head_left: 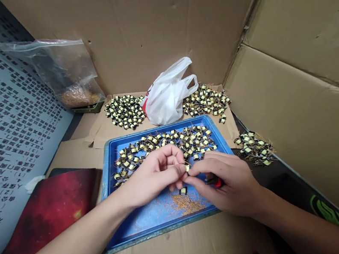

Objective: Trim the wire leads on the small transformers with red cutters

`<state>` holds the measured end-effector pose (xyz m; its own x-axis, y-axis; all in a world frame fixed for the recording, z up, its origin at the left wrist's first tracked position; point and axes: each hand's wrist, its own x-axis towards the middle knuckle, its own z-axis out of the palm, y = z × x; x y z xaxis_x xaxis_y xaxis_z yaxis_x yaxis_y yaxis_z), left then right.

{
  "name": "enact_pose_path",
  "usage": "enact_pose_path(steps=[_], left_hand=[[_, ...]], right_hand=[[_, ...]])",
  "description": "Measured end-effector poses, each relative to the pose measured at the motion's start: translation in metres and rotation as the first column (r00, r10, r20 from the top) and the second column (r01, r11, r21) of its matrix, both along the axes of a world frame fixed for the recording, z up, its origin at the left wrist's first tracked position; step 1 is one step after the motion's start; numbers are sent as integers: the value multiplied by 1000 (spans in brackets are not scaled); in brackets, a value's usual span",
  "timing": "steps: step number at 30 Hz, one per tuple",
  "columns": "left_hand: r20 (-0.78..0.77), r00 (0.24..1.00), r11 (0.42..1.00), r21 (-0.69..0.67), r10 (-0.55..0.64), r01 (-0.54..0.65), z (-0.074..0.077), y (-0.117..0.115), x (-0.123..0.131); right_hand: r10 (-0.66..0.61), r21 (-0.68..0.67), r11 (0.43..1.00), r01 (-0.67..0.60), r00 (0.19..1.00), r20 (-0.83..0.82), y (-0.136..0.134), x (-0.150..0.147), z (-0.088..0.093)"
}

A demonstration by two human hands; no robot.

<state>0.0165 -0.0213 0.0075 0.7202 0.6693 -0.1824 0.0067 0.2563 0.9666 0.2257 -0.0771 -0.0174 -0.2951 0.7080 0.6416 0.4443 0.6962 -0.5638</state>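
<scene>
Above the blue tray (139, 221), the left hand (157, 173) pinches a small yellow-and-black component (187, 167) between closed fingers; keep this grip steady, clear of the thin leads. The right hand (230, 179) meets the component with thumb and forefinger nearly together, its other fingers curled round a red-handled tool (218, 183). Work the leads gently; avoid twisting.

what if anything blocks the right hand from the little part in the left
Nothing visible: the left hand pinches the part, and the right hand has fingers right at it. The partly red tool in its grip sits aside.
</scene>
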Motion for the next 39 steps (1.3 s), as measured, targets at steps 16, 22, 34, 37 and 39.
enact_pose_path(steps=[16, 22, 34, 37, 39], left_hand=[[-31, 999, 1000, -20, -13, 12, 2, 0, 2], [-88, 996, 999, -14, -35, 34, 4, 0, 1], [-51, 999, 1000, -19, -5, 4, 4, 0, -1], [-21, 1000, 1000, -21, 3, -3, 1, 0, -2], [2, 1000, 1000, -23, 13, -13, 1, 0, -2]], right_hand=[[-22, -569, 817, -89, 983, -185, -2, 1, 19], [-39, -663, 728, -173, 956, -292, 1, 5, 20], [177, 3, 984, -178, 981, 81, 4, 14, 3], [132, 43, 990, -135, 988, 76, 5, 14, 1], [92, 57, 994, -97, 992, 82, 5, 13, 1]])
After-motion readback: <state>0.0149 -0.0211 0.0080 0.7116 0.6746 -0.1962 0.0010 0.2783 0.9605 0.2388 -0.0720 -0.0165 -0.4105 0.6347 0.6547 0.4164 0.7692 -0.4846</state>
